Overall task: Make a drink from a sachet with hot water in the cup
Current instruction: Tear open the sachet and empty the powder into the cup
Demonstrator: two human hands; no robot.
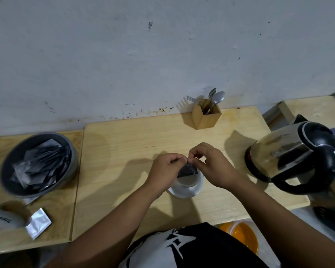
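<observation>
Left hand [167,167] and right hand [211,163] each held a closed grip on the dark sachet's [188,171] top edge, directly above the cup [188,183] on the bench [124,151].

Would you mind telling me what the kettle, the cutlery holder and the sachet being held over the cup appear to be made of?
Kettle: polished metal body, probably stainless steel, given its mirror reflections; lid and handle look like black plastic.
Cutlery holder: pale wood, matte, with visible flat panels.
Sachet: dark, slightly glossy film, likely foil or plastic; blur leaves it open.
</observation>
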